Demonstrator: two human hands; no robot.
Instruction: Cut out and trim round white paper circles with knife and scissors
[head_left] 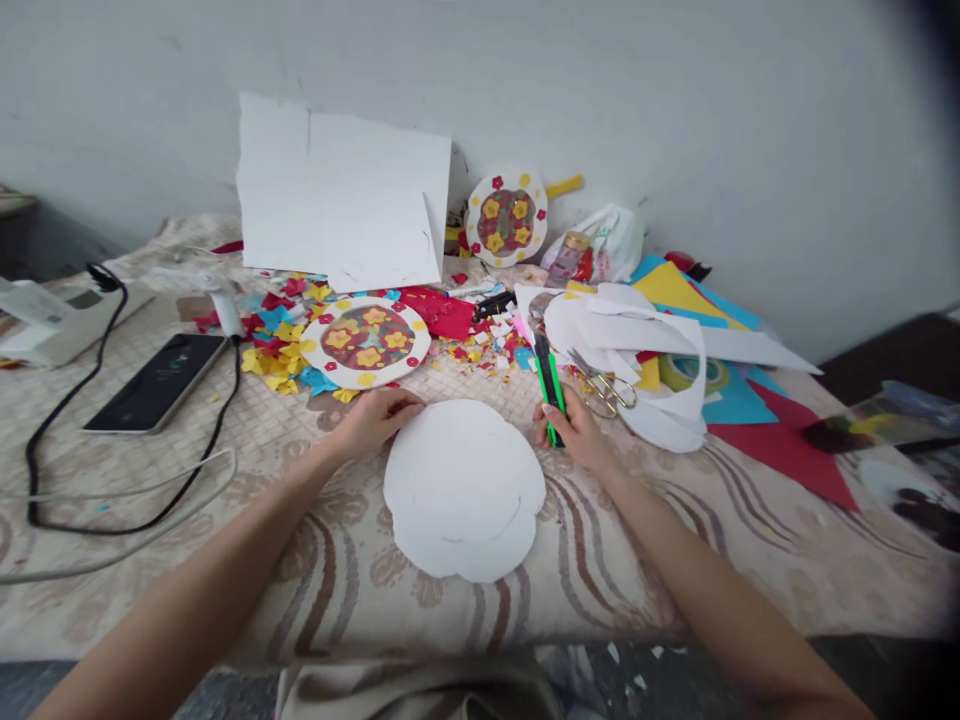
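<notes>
A white card cut in a scalloped flower shape (465, 490) lies flat on the patterned cloth in front of me. My left hand (379, 420) has its fingers curled together at the card's upper left edge, thumb and fingertips closed on the rim. To the right of the card, my right hand (574, 430) grips a green and black utility knife (549, 385), its front end pointing up and away from me. The knife stays apart from the card. Just beyond my right hand lie gold-handled scissors (607, 393).
Behind the card lies a decorated round fan (319, 350); another fan (476, 220) leans on the wall beside a white board (345, 195). Paper flowers (281, 360) and scraps are scattered around. White offcuts (686, 420) and coloured sheets (787, 450) lie right, a phone (157, 385) and cables left.
</notes>
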